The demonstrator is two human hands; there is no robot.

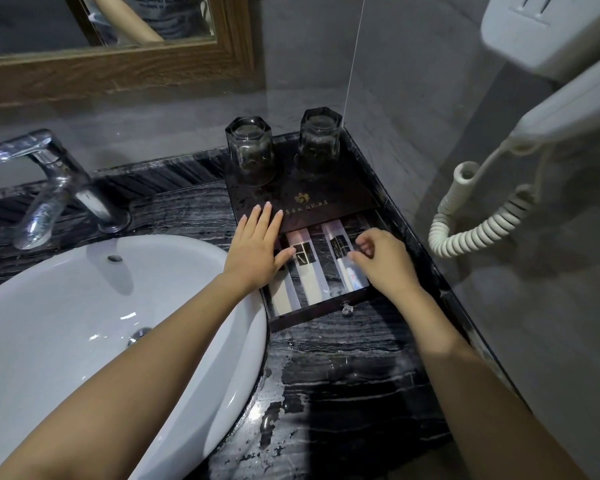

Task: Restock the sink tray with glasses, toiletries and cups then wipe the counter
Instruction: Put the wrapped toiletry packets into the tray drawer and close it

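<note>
A dark tray box (319, 197) with a gold logo stands at the back right of the black marble counter (343, 375). Two clear glasses (252, 150) (319, 142) stand upside down on its top. Its drawer (312, 315) is pulled out toward me and holds several long toiletry packets (307, 271), one a toothbrush kit (347, 265). My left hand (257, 251) lies flat, fingers spread, over the tray's front edge and the drawer's left side. My right hand (381, 261) hovers over the drawer's right side, fingers curled at the toothbrush kit, gripping nothing clearly.
A white oval sink (84, 323) fills the left, with a chrome tap (56, 188) behind it. A wood-framed mirror (118, 60) hangs above. A glass panel edge (352, 60) rises behind the tray. A wall hairdryer (568, 109) with a coiled cord (478, 226) hangs at the right.
</note>
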